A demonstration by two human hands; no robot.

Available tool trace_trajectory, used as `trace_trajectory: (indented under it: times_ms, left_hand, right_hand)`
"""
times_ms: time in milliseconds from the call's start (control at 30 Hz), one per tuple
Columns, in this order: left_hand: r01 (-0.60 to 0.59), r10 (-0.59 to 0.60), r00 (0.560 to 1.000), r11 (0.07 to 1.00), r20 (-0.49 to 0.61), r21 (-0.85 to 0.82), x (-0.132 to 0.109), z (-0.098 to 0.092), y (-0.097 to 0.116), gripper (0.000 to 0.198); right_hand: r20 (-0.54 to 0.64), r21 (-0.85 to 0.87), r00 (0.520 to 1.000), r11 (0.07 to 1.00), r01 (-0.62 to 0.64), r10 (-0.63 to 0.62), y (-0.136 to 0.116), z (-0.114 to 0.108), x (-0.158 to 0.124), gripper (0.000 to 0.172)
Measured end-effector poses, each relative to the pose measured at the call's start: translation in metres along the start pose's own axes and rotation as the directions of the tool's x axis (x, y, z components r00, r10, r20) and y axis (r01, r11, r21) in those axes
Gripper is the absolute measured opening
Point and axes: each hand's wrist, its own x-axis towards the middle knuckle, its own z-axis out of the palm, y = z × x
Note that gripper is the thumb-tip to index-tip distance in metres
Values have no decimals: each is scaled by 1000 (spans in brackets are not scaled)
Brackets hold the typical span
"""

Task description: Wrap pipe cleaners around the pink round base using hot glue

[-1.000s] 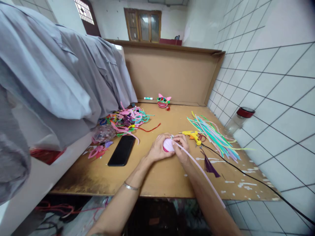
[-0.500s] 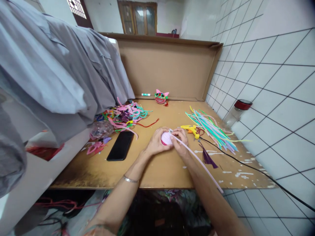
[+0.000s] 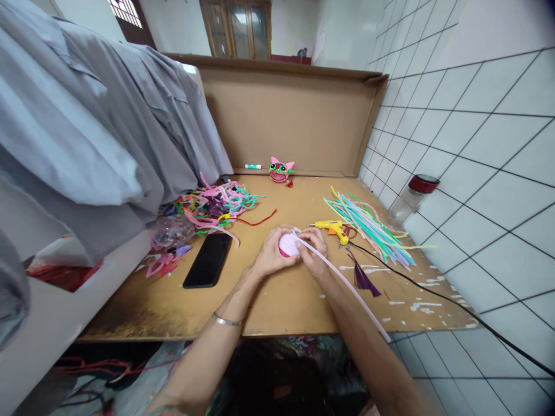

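Note:
My left hand [image 3: 270, 253] is wrapped round a small rounded craft piece [image 3: 287, 245], covered in pale lilac strips with a pink-red lower edge. At its right side, my right hand [image 3: 315, 249] pinches a long lilac pipe cleaner [image 3: 347, 283] against the piece. The pipe cleaner's loose end trails over my right forearm toward the table's front edge. Just right of my hands lies a yellow hot glue gun [image 3: 333, 227], its nozzle pointing left. A dark purple tassel [image 3: 365, 279] rests near my right wrist. My fingertips partly hide the contact between pipe cleaner and piece.
On the left are a tangled pipe-cleaner heap [image 3: 225, 199] and a black phone [image 3: 207, 260]. Straight pipe cleaners [image 3: 368, 225] lie right, near a red-lidded jar [image 3: 411, 196]. A black cord [image 3: 425, 283] crosses the right side. A cat-faced craft [image 3: 280, 170] sits at the back.
The whole view has shifted slightly, so everything appears a little further left. Both hands keep their hold on the piece and the pipe cleaner, with hardly any other movement.

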Motion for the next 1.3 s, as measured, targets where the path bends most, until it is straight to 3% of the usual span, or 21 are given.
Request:
trace_trajectory:
  times_ms: [267,567,1067,1300]
  left_hand:
    - [-43,44,999,999,-7,24,-1,0,0,49]
    - [-24,23,1000,998,12,65,1,1,-5,50]
    - [-126,127,992,981,-1,146,6,2,-1,48]
    - [-27,27,1000,996,-2,88,6,-1,-1,52]
  right_hand:
    - [-26,-28,999,999,31,-32,-3,3,-2,9]
    - [29,-86,999,996,37,-35,-5,-1,-3,11]
    - [68,-177,997,984,36,-24,-8,-8,1,12]
    - [94,-140,995,990,-11,24,-9,-14,-1,16]
